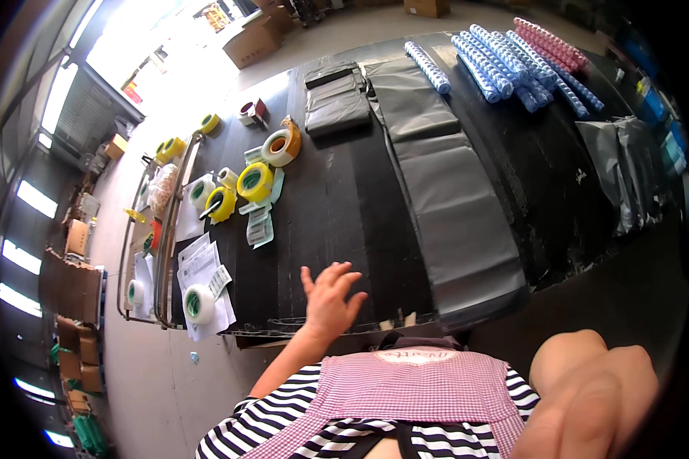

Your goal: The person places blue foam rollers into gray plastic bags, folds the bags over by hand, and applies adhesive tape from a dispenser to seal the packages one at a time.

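My left hand [331,302] hovers at the near edge of the black tabletop [337,206]. Its fingers are spread and it holds nothing. Close by on its right, a long strip of grey plastic bags [459,199] runs from the far side to the near edge. A folded pack of grey plastic bags [335,99] lies beyond it. My right hand [593,394] looms large and blurred at the lower right, close to the camera; whether its fingers hold anything does not show.
Tape rolls [254,182], labels [259,228] and papers [207,283] lie on the left, beside a metal rack [172,229]. Blue patterned rolls [490,65] and pink ones [547,44] are at the far right. A crumpled grey bag [624,168] hangs near the right edge.
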Available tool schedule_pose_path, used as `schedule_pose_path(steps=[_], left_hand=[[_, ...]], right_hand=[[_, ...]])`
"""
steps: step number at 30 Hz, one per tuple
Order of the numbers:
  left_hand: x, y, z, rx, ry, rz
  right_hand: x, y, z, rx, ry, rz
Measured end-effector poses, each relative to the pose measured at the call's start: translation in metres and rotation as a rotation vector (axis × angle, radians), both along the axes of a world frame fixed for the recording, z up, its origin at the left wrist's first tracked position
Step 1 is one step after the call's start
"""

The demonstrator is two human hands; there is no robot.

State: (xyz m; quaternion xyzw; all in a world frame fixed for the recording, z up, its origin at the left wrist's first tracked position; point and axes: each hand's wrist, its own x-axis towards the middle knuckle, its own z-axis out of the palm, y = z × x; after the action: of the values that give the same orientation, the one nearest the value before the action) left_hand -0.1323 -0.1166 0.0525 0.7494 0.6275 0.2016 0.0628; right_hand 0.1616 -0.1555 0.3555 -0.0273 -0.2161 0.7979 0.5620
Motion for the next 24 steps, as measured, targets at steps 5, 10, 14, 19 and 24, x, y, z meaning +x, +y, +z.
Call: schedule_pose_path(steps=[5,10,14,19,24], left_hand=[[0.141,0.052,0.007,-0.033,-0.03,-0.153],[0.213,0.11,-0.01,-0.093,-0.031,-0.136],[0.246,0.147,-0.047,-0.162,-0.066,-0.106],[0.273,0.146,-0.064,-0.111,-0.016,-0.083],[0.265,0.14,-0.058,-0.174,0.029,-0.019]], right_hand=[[0.119,0.057,-0.048,0.421,0.189,0.033],[0.18,0.094,-0.043,0.187,0.097,0.121],[0.21,0.099,-0.034,-0.11,0.061,-0.003],[0.251,0.231,-0.087,0.543,0.296,0.631],[0.19,0.425,-0.212,0.599,-0.478,0.098]])
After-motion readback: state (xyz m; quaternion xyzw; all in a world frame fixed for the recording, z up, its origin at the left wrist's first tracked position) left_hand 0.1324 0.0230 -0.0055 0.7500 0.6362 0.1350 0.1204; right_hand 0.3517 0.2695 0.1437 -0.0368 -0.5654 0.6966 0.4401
